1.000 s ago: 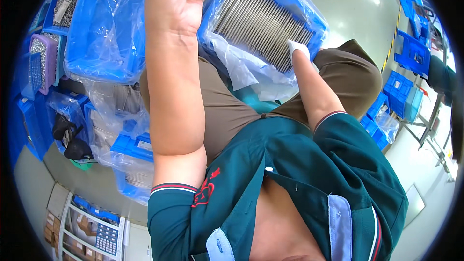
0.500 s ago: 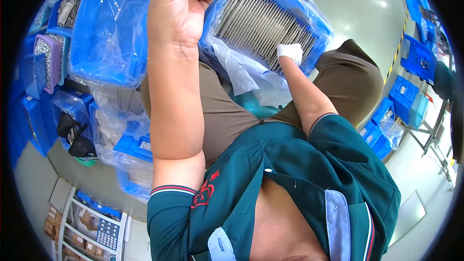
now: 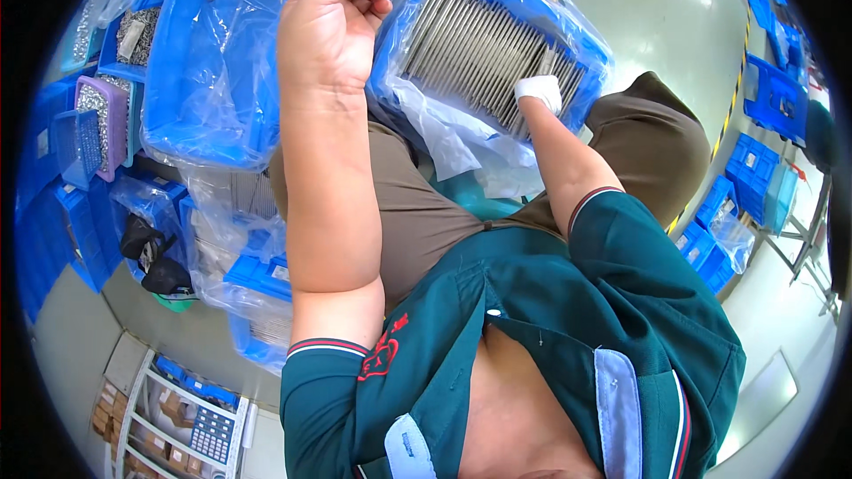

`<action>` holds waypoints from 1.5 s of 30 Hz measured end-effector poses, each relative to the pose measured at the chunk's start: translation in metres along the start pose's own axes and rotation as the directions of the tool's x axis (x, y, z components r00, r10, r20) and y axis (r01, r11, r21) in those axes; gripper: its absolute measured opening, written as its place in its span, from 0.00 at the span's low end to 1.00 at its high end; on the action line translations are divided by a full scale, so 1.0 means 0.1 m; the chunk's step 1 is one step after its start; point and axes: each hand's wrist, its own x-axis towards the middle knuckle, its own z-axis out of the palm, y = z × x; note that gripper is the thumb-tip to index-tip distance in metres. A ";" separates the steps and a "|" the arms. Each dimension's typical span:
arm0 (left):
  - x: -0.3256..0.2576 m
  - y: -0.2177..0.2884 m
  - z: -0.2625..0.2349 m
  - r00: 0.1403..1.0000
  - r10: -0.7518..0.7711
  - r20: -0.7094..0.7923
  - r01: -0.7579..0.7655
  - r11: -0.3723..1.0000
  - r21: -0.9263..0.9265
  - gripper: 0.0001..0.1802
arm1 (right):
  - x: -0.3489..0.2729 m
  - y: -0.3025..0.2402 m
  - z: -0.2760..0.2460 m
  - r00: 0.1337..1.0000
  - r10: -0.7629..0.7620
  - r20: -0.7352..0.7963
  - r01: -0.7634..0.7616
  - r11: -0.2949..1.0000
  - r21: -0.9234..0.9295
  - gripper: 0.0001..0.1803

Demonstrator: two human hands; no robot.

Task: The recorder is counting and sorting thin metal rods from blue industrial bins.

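- 1 big blue bin (image 3: 213, 62) on the left; plastic draped inside
- 1 blue crate (image 3: 596, 55) beside it, plastic-lined too
- loads of metal rods (image 3: 470, 40) in that crate, one row side by side; too many to count
- 2 hands; left hand (image 3: 330, 35) bare, palm up, fingers loosely curled, can't tell if it's gripping anything; right hand (image 3: 540, 91) white-gloved, down at the rods, fingers hidden so can't tell its grip

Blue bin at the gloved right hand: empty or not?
Not empty: metal rods lie side by side across the blue bin; can't tell how deep.

Blue bin (image 3: 520, 2) w/ metal rods (image 3: 461, 40); gloved R hand (image 3: 540, 91) at rods; bare L hand (image 3: 334, 25) & lined tub (image 3: 182, 62) L of bin.
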 end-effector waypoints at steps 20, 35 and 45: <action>0.15 -0.06 -0.22 0.994 0.055 0.099 -0.065 0.993 0.103 0.10 | -0.03 0.41 -0.29 0.338 -0.573 0.747 -0.640 0.442 0.628 0.05; -0.83 -1.32 0.16 0.922 -0.362 0.141 0.385 0.897 -0.218 0.13 | -1.68 0.05 -2.55 0.429 -0.876 -0.219 -0.213 -0.334 0.918 0.10; -1.20 -1.27 0.55 0.888 -0.136 0.439 0.351 0.818 -0.456 0.16 | -2.02 0.42 -2.30 0.425 -0.879 -0.216 0.092 -0.195 0.976 0.08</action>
